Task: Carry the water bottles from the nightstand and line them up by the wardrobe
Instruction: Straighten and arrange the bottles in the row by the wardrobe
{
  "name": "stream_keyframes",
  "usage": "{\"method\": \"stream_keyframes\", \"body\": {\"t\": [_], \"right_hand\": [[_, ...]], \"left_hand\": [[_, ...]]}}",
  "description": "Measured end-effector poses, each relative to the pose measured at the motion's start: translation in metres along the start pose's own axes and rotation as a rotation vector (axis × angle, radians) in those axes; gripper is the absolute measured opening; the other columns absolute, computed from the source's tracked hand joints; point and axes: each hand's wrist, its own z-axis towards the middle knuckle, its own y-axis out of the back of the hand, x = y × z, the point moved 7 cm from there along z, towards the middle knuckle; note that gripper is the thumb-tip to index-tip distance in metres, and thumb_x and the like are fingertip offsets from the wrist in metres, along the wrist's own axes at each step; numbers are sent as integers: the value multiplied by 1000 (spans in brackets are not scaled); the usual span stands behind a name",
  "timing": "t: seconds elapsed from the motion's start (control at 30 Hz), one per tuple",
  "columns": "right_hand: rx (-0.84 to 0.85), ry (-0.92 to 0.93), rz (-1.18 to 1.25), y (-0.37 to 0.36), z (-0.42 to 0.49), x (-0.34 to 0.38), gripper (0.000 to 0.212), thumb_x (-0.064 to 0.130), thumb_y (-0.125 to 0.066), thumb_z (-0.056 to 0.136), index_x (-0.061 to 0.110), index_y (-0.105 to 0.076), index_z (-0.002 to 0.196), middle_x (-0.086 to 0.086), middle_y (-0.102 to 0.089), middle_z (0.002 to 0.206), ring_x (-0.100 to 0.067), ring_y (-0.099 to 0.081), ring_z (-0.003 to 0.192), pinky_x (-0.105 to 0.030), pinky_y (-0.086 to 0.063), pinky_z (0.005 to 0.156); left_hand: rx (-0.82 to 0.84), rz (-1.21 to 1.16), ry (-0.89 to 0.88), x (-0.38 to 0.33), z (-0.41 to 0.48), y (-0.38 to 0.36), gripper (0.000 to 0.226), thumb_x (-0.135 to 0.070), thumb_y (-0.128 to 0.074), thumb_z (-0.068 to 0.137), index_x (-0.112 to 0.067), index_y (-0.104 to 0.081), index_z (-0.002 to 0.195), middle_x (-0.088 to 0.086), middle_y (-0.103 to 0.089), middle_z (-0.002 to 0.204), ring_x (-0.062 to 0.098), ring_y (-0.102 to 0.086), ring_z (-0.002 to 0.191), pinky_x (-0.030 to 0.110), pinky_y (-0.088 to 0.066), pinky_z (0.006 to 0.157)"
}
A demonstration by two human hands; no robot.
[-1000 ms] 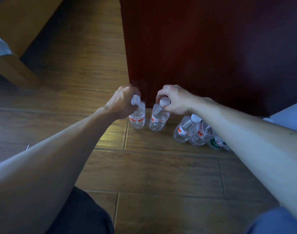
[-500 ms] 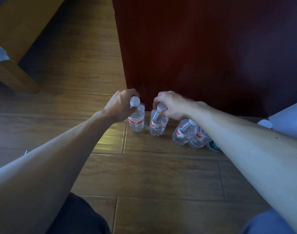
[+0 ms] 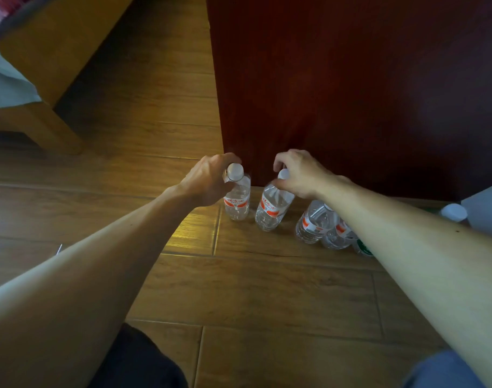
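Water bottles [image 3: 314,222] are lining up on the floor [image 3: 267,289] by the wardrobe [image 3: 351,93]. Our left hand [image 3: 208,179] is curling its fingers round the leftmost bottle [image 3: 237,203]. Our right hand [image 3: 298,175] is gripping the tilted second bottle [image 3: 271,212] by its cap. Others are already standing rightward. We're judging this pair nearly placed.

Small clear plastic water bottles, white caps, red-and-white labels. The first bottle [image 3: 237,197] stands upright on the floor, the left hand [image 3: 208,180] curled round its neck just under the cap. Just beside that grip, the second bottle [image 3: 272,205] looks to lean with its top tipped rightward, the right hand [image 3: 300,175] gripping it at the cap. Past the right-hand grip, a third bottle [image 3: 313,222] and fourth bottle [image 3: 337,235] sit touching, half hidden by the forearm, then a green-label bottle [image 3: 362,247] peeks out. All sit along the foot of the dark red wardrobe [image 3: 351,93].
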Motion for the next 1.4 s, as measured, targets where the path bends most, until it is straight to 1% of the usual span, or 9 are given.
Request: {"method": "stream_keyframes", "body": {"t": [0.1,0.23,0.53,0.77,0.87,0.93,1.1,1.23,1.4], "right_hand": [[25,-39,-30,1,-2,-5,25,25,-71,91,11,-65,110,-9,-57,120,-25,-57,112,-30,-42,79],[15,-25,35,3,-2,0,26,26,-75,87,13,-66,108,-9,-60,119,-25,-60,106,-36,-51,82],[-1,44,63,11,6,16,27,20,-77,84,15,-64,107,-7,-58,118,-24,-58,107,-40,-53,89],[108,110,-4,9,21,23,26,21,-79,80,24,-65,101,-2,-60,112,-20,-61,101,-43,-57,87],[124,139,-27,10,23,23,25,21,-80,77,22,-67,98,0,-63,102,-18,-63,95,-43,-58,83],[124,153,-36,8,21,22,24,21,-80,77,21,-66,96,1,-63,100,-17,-63,93,-43,-58,82],[86,178,-39,2,19,21,22,20,-78,76,18,-66,95,0,-62,100,-19,-63,89,-46,-58,78],[47,201,-44,-1,21,20,21,18,-76,74,13,-67,93,1,-61,96,-21,-62,88,-46,-56,78],[12,227,-36,-5,21,24,18,12,-70,77,9,-66,94,-2,-56,93,-24,-60,89,-44,-53,78]], "left_hand": [[-3,0,1,-1,1,0,40,-9,-72,83,-11,-60,121,8,-69,110,27,-67,91,36,-52,73],[-3,11,12,-2,2,-3,45,-10,-71,85,-10,-56,127,10,-68,112,27,-66,93,30,-46,72],[-9,31,22,-3,7,-7,47,0,-65,87,-10,-53,131,11,-66,118,27,-64,98,27,-39,72],[-65,-42,-21,-2,9,-4,31,-4,-70,80,-11,-62,109,3,-70,97,21,-63,76,23,-47,61],[-89,-94,-27,0,10,-3,28,-6,-72,77,-11,-64,103,3,-71,94,16,-61,73,35,-54,67],[-81,-114,-36,-1,10,-3,28,-6,-73,76,-12,-65,103,2,-71,94,16,-63,80,38,-56,71],[-88,-133,-25,4,11,-3,28,-5,-74,78,-11,-65,104,2,-70,98,5,-55,70,33,-54,72],[-74,-122,-27,6,13,-3,28,-7,-74,78,-13,-65,104,3,-70,96,16,-57,73,39,-54,73],[-57,-85,-32,6,15,-4,32,-4,-74,76,-13,-67,106,1,-69,91,12,-53,65,32,-50,69]]}}
